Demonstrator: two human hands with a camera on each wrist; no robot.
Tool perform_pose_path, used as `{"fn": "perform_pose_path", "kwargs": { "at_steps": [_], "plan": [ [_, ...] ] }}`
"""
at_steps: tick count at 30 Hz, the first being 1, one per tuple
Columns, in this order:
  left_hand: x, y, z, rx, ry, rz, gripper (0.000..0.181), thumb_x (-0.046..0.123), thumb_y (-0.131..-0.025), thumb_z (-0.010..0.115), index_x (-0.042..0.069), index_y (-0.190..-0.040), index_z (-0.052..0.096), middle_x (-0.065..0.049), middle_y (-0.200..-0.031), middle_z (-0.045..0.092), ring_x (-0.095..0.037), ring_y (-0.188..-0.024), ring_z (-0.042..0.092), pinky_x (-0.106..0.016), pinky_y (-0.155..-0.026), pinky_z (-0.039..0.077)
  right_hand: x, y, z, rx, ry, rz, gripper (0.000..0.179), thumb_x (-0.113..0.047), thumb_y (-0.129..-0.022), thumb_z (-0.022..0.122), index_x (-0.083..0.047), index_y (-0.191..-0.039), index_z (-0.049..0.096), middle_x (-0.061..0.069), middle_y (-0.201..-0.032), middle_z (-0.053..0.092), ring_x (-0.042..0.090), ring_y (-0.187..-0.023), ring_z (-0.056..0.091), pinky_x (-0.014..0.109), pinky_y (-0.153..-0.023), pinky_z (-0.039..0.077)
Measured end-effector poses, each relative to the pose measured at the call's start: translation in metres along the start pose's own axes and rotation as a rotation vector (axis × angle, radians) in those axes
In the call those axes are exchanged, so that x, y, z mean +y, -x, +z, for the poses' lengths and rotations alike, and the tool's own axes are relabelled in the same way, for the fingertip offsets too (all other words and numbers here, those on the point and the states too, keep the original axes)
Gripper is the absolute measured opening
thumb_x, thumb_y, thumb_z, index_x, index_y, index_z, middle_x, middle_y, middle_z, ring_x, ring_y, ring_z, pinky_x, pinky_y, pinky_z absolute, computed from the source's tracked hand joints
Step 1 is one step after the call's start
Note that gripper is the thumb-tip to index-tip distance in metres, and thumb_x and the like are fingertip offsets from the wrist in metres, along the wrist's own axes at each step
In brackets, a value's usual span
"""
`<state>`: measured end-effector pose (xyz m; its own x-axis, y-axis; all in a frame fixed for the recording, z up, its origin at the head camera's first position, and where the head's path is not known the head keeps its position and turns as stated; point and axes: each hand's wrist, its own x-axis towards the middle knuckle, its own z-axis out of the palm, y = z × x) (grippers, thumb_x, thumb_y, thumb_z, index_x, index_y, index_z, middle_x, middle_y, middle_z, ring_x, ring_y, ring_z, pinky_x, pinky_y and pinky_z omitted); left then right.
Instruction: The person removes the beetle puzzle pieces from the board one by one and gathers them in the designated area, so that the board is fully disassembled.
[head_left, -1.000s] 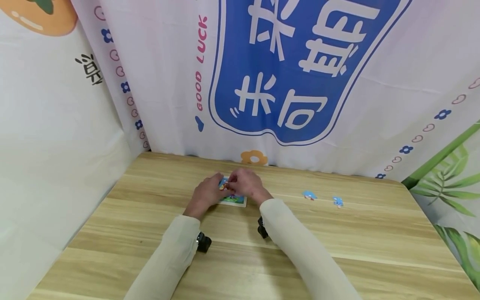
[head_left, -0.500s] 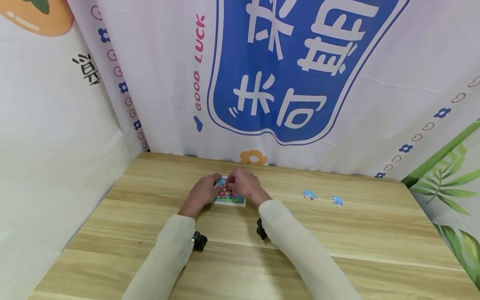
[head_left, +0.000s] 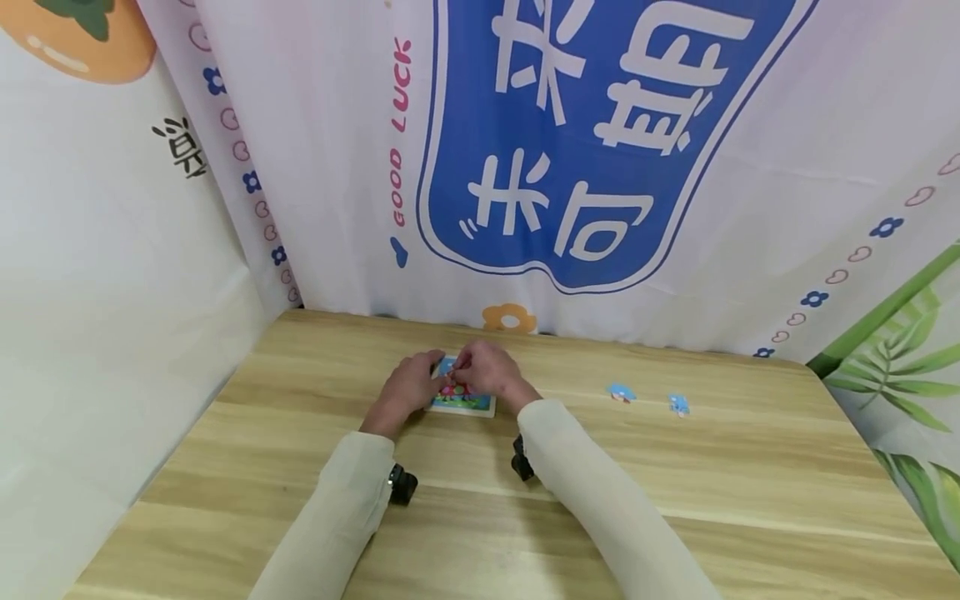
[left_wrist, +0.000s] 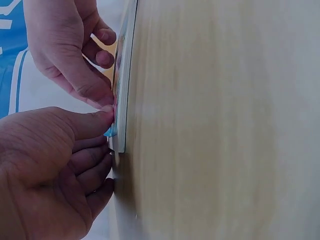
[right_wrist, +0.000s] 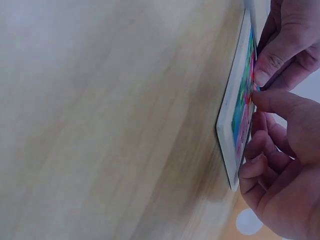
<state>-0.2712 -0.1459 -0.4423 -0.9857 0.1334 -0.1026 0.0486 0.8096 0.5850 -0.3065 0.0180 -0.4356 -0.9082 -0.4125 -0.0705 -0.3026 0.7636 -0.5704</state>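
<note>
A small jigsaw puzzle in a white-edged tray [head_left: 472, 410] lies near the back of the table, showing red mushrooms and green grass. My left hand [head_left: 408, 387] holds its left side, thumb over the picture and fingers curled along the edge. From the right, my right hand [head_left: 491, 371] reaches over the picture and pinches a small puzzle piece at the upper middle, mostly hidden by fingertips. In the right wrist view, the right thumb [right_wrist: 272, 101] and the left thumb [right_wrist: 262, 75] come close together over the puzzle [right_wrist: 242, 107].
Two loose blue puzzle pieces lie right of the tray, one piece [head_left: 621, 392] nearer and another piece [head_left: 678, 405] farther right. A printed curtain [head_left: 337, 208] hangs behind the wood-grain table [head_left: 600, 500]. Black wrist cameras sit under both sleeves.
My left hand has shifted slightly left, uncovering more of the mushroom picture. The right hand stays over the upper part of the puzzle with small fingertip movement. The loose pieces lie unmoved.
</note>
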Motion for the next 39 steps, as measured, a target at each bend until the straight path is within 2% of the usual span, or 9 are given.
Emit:
{"fn": "perform_pose_path", "kwargs": {
  "at_steps": [8, 12, 15, 18, 23, 28, 32, 35, 39],
  "plan": [
    [0.001, -0.006, 0.004, 0.024, 0.005, 0.041, 0.054, 0.02, -0.103, 0.065, -0.001, -0.151, 0.049, -0.022, -0.147, 0.054, -0.04, -0.134, 0.049, -0.054, -0.11, 0.039, 0.004, 0.007, -0.009, 0.056, -0.086, -0.021, 0.013, -0.02, -0.1, 0.069, -0.011, -0.095, 0.077, -0.003, -0.091, 0.071, 0.014, -0.084, 0.062, 0.033, -0.082, 0.052],
    [0.002, -0.008, 0.005, 0.024, 0.009, 0.04, 0.053, 0.02, -0.103, 0.065, 0.0, -0.15, 0.051, -0.023, -0.144, 0.057, -0.039, -0.131, 0.053, -0.054, -0.108, 0.041, 0.003, 0.007, -0.009, 0.088, -0.121, -0.031, 0.011, -0.018, -0.098, 0.071, -0.011, -0.092, 0.076, -0.002, -0.088, 0.071, 0.013, -0.079, 0.063, 0.03, -0.077, 0.052],
    [0.002, -0.008, 0.007, 0.023, 0.017, 0.051, 0.051, 0.017, -0.102, 0.065, 0.001, -0.148, 0.053, -0.022, -0.138, 0.061, -0.037, -0.123, 0.058, -0.054, -0.104, 0.044, 0.001, 0.007, -0.006, 0.122, -0.159, -0.019, 0.006, -0.016, -0.096, 0.074, -0.011, -0.092, 0.075, -0.001, -0.088, 0.07, 0.014, -0.078, 0.063, 0.029, -0.072, 0.052],
    [0.003, -0.008, 0.008, 0.03, 0.02, 0.066, 0.05, 0.015, -0.1, 0.066, 0.002, -0.147, 0.054, -0.022, -0.134, 0.063, -0.038, -0.119, 0.06, -0.054, -0.102, 0.046, -0.001, 0.007, -0.003, 0.147, -0.211, 0.013, 0.008, -0.013, -0.093, 0.075, -0.008, -0.099, 0.073, 0.001, -0.092, 0.072, 0.014, -0.08, 0.065, 0.029, -0.073, 0.053],
    [0.002, -0.006, 0.01, 0.028, 0.043, 0.059, 0.053, 0.015, -0.1, 0.068, 0.0, -0.148, 0.053, -0.023, -0.139, 0.06, -0.04, -0.127, 0.055, -0.054, -0.106, 0.043, 0.003, 0.01, -0.007, 0.144, -0.323, 0.08, 0.024, -0.016, -0.092, 0.075, -0.007, -0.113, 0.07, 0.004, -0.101, 0.074, 0.018, -0.083, 0.07, 0.031, -0.071, 0.056],
    [0.002, -0.005, 0.012, 0.003, 0.075, 0.017, 0.054, 0.017, -0.103, 0.065, 0.0, -0.151, 0.049, -0.022, -0.148, 0.053, -0.039, -0.136, 0.048, -0.052, -0.112, 0.037, 0.018, 0.022, -0.027, 0.173, -0.384, 0.086, 0.022, -0.019, -0.094, 0.074, -0.008, -0.112, 0.071, 0.006, -0.1, 0.072, 0.027, -0.088, 0.069, 0.035, -0.071, 0.056],
    [0.001, -0.003, 0.01, -0.004, 0.079, -0.015, 0.055, 0.019, -0.104, 0.063, 0.002, -0.153, 0.046, -0.022, -0.152, 0.048, -0.038, -0.141, 0.043, -0.052, -0.115, 0.034, 0.036, 0.039, -0.047, 0.148, -0.426, 0.107, 0.02, -0.02, -0.097, 0.07, -0.008, -0.112, 0.071, 0.009, -0.104, 0.071, 0.037, -0.09, 0.067, 0.043, -0.074, 0.056],
    [0.0, -0.001, 0.008, -0.005, 0.082, -0.034, 0.055, 0.018, -0.105, 0.062, 0.002, -0.154, 0.046, -0.022, -0.153, 0.047, -0.037, -0.14, 0.044, -0.053, -0.114, 0.034, 0.055, 0.052, -0.059, 0.142, -0.441, 0.143, 0.02, -0.019, -0.097, 0.067, -0.006, -0.112, 0.072, 0.012, -0.114, 0.07, 0.036, -0.09, 0.066, 0.044, -0.076, 0.056],
    [0.0, 0.0, 0.005, -0.003, 0.079, -0.038, 0.054, 0.017, -0.105, 0.062, 0.002, -0.154, 0.046, -0.022, -0.153, 0.048, -0.037, -0.137, 0.047, -0.053, -0.114, 0.035, 0.083, 0.066, -0.073, 0.17, -0.401, 0.213, 0.022, -0.017, -0.094, 0.065, -0.004, -0.109, 0.073, 0.011, -0.108, 0.071, 0.028, -0.087, 0.064, 0.038, -0.075, 0.054]
  ]
}}
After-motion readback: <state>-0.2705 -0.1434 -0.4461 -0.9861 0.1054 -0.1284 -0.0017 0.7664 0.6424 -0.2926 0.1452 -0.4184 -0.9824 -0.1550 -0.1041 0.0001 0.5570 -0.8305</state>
